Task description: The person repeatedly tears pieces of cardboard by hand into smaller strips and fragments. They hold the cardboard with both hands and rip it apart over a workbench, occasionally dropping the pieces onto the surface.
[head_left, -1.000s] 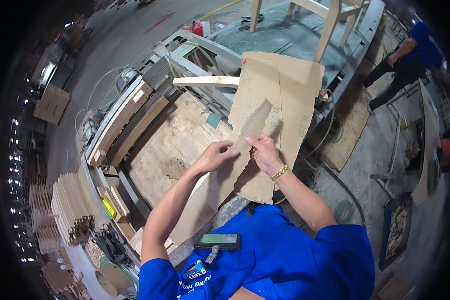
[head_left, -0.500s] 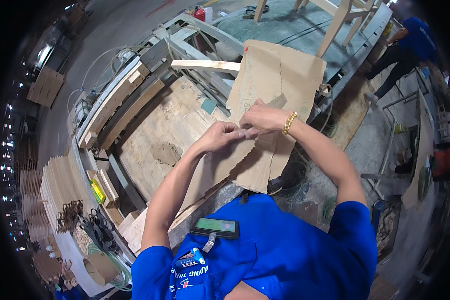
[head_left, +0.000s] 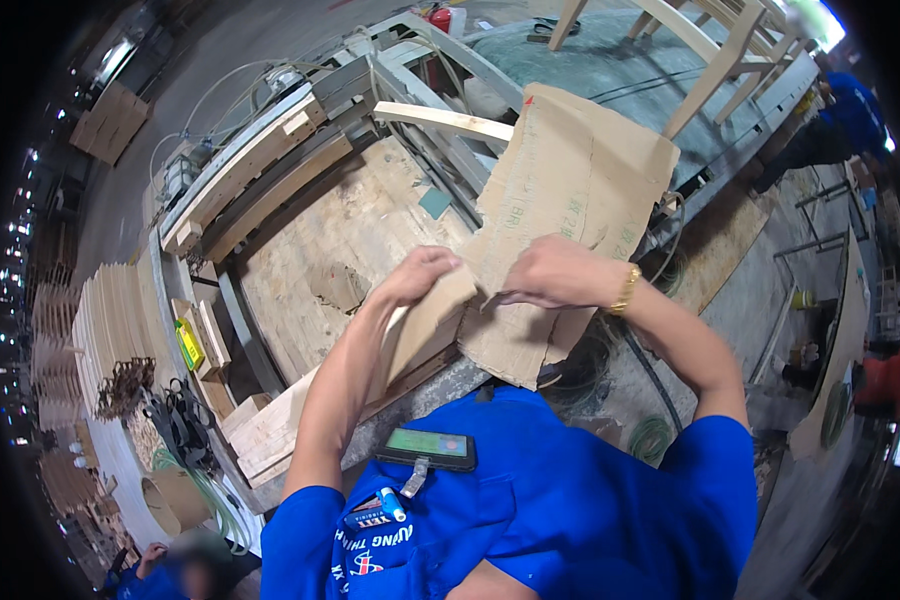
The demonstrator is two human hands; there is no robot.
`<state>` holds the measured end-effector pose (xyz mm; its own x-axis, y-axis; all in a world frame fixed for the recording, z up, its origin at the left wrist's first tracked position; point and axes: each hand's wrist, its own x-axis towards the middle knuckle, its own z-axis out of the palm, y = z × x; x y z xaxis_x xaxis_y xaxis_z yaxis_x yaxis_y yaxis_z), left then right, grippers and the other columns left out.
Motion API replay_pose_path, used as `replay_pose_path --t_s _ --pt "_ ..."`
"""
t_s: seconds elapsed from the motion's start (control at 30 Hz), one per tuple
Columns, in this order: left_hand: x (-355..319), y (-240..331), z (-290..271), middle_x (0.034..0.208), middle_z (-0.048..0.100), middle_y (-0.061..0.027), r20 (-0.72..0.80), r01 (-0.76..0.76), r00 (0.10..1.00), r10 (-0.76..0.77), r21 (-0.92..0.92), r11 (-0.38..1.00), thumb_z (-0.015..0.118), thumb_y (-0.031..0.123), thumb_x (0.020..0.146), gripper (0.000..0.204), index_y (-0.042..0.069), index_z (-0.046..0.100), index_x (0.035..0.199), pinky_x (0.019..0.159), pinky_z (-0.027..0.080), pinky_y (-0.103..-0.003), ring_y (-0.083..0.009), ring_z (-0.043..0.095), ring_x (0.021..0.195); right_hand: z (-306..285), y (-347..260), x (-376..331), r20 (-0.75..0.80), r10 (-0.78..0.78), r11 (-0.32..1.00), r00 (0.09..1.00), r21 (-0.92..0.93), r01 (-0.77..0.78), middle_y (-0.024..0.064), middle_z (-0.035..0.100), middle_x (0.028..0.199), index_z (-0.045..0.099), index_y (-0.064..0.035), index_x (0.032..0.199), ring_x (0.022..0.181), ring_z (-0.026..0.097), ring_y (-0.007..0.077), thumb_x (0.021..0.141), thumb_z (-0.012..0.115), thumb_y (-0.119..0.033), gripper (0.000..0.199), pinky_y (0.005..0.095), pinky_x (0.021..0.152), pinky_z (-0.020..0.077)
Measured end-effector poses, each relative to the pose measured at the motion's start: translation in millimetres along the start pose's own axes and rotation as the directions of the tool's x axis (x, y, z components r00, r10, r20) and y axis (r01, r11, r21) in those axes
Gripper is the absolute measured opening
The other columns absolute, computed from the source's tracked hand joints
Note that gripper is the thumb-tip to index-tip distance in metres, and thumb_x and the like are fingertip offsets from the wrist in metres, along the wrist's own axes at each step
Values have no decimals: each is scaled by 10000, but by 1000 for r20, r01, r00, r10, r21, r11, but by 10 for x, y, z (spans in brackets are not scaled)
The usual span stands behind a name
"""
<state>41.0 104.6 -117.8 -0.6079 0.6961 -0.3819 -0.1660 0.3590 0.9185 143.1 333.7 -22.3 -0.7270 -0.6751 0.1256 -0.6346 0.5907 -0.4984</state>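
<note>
A large brown cardboard sheet [head_left: 585, 160] with ragged edges and a crease lies over the frame's right side and hangs toward my body. My left hand [head_left: 422, 276] is closed on a cardboard strip [head_left: 432, 315], tilted up and apart from most of the sheet; whether they still join at the top cannot be made out. To its right, my right hand [head_left: 562, 274] is closed at the torn edge of the sheet, with its fingertips pointing toward the strip. A gold bracelet circles my right wrist.
A metal frame [head_left: 238, 325] with a wooden board [head_left: 300, 240] inside stands before me. Wooden beams [head_left: 255, 180] line its left side. A pale wooden bar [head_left: 440, 120] juts beside the sheet. Wooden chair parts [head_left: 715, 70] stand at the back right; a person [head_left: 850, 115] is at far right.
My hands have drawn apart, the left one leftward and the right one rightward. The cardboard strip has lifted and swung away from the sheet, widening the tear.
</note>
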Motion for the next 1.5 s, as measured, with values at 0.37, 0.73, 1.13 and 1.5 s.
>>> replay_pose_path --t_s 0.37,0.73,1.13,1.5 --pt "96 476 68 628 481 73 -154 -207 964 219 88 974 602 261 870 244 47 625 755 525 333 -232 -40 401 597 184 349 328 -145 510 831 848 341 -441 133 650 850 630 24 858 686 594 169 741 707 -307 359 327 564 460" --pt "-365 335 35 590 486 8 276 -189 957 93 347 919 645 230 823 241 5 619 740 530 359 -271 -77 411 567 333 288 362 65 224 962 972 144 -232 143 655 734 644 2 876 639 608 276 699 700 -343 392 371 633 488" --pt "-395 -119 -808 611 512 30 182 10 981 -66 293 956 600 154 808 155 27 621 721 508 363 -232 -61 467 588 271 -613 294 -41 -90 990 995 -109 85 143 596 656 587 -79 669 609 594 314 728 583 -221 154 419 516 454" --pt "-101 974 27 618 531 -54 150 -248 969 198 531 810 611 248 832 277 -24 625 782 556 410 -306 -112 469 596 247 89 -157 -177 796 440 579 826 -351 40 610 722 638 -4 886 593 538 88 769 704 -341 363 256 562 454"
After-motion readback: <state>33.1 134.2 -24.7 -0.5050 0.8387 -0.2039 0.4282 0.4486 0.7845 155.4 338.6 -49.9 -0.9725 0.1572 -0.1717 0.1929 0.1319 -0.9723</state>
